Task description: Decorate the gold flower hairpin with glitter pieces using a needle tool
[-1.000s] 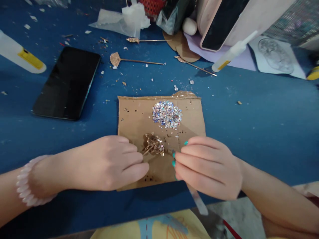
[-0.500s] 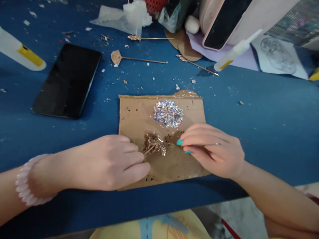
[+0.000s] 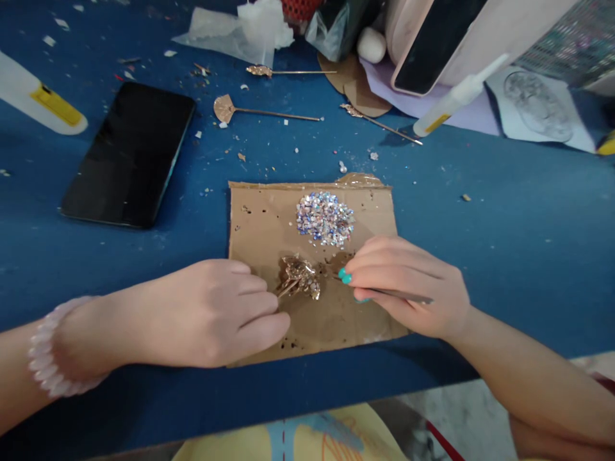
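My left hand point(image 3: 218, 314) is closed around the prongs of a gold hairpin point(image 3: 302, 276), whose leaf-like ornament faces right over the cardboard. In my right hand point(image 3: 408, 288), pinched between thumb and fingers, is a pair of thin metal tweezers point(image 3: 403, 295). The tips point left, close to the ornament; whether they hold or touch anything is too small to tell. Both hands rest at the cardboard sheet point(image 3: 259, 237). Behind the ornament lies a heap of small sparkling rhinestones point(image 3: 325, 219) in blue, pink and silver.
A black phone point(image 3: 129, 153) lies to the left, beside a white glue bottle point(image 3: 43, 96). Gold hair sticks point(image 3: 273, 115) lie at the back. Another white bottle point(image 3: 456, 102) stands at the right, near papers and a pink case point(image 3: 509, 32). Scraps dot the blue table point(image 3: 504, 256).
The tweezers have turned in my right hand, their rear end now lower, and the fingers have shifted slightly. My left hand and the hairpin have stayed put.
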Demonstrator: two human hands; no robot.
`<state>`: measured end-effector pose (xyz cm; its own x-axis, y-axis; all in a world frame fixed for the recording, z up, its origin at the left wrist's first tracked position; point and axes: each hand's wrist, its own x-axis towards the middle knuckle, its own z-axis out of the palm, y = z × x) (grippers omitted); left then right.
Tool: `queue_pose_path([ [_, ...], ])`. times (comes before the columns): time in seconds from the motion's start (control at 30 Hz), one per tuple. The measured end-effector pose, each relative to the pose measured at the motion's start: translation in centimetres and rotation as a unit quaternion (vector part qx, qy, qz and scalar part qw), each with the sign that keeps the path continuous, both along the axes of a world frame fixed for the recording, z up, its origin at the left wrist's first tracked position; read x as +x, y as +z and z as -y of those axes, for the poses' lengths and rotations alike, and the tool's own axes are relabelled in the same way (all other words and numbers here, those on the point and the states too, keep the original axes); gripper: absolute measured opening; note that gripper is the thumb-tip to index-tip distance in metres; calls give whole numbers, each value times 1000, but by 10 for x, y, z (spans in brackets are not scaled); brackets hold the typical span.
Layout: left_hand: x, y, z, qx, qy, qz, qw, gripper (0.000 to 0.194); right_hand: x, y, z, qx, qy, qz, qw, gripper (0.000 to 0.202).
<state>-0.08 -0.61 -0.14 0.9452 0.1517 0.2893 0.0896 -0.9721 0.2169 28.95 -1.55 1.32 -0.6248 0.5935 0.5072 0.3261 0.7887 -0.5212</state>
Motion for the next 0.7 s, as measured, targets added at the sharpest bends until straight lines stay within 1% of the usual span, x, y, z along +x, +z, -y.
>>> queue_pose_path([
  [0.43,0,-1,0,-1,1,0,1000,25,0,-3,-3,-24,4,-4,1000,10],
  [0.7,-2,-2,1,-2,1,-3,1000,24,0,-2,-4,-29,3,-5,1000,12],
])
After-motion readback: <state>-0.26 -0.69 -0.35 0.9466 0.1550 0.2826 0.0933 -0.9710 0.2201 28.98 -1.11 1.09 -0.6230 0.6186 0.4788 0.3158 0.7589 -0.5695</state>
